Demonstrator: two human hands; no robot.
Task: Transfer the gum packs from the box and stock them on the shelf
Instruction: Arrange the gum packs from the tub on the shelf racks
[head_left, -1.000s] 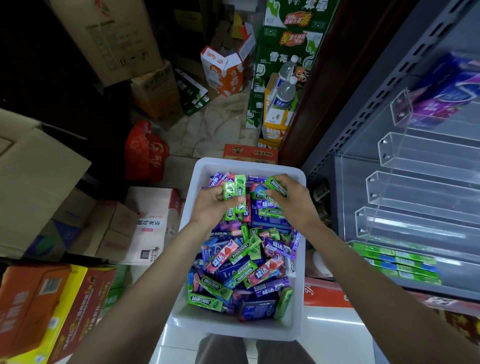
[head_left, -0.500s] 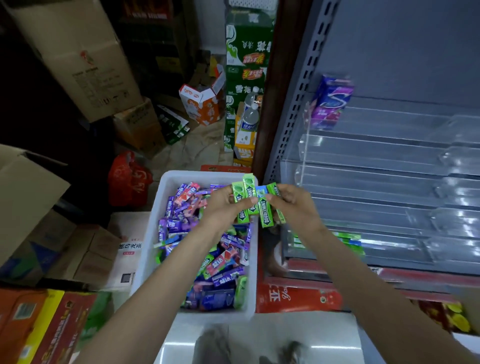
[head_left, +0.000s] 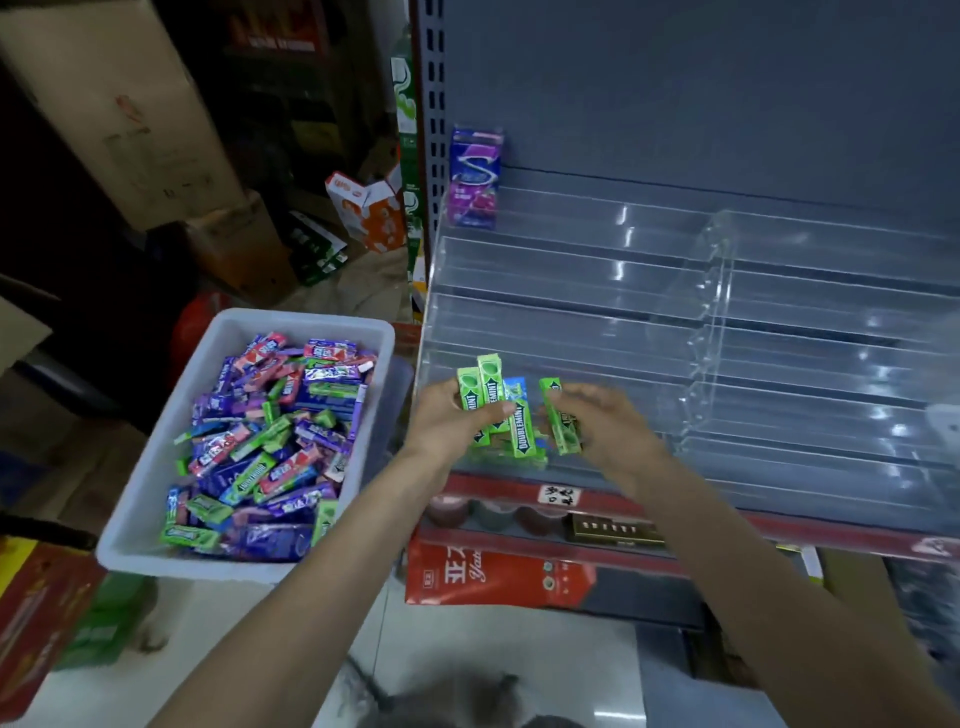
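- Sitting on the left, the box (head_left: 156, 457) is full of gum packs (head_left: 270, 447), so lots are left to move.
- Next, the left hand (head_left: 447, 421) grips a bunch of green packs (head_left: 491, 410) in front of the shelf's lowest clear row.
- Beside it, the right hand (head_left: 602, 426) pinches one green pack (head_left: 560, 415).
- On the shelf (head_left: 779, 322), a few green packs lie low and one purple pack (head_left: 475, 176) stands up top. Most rows are bare.
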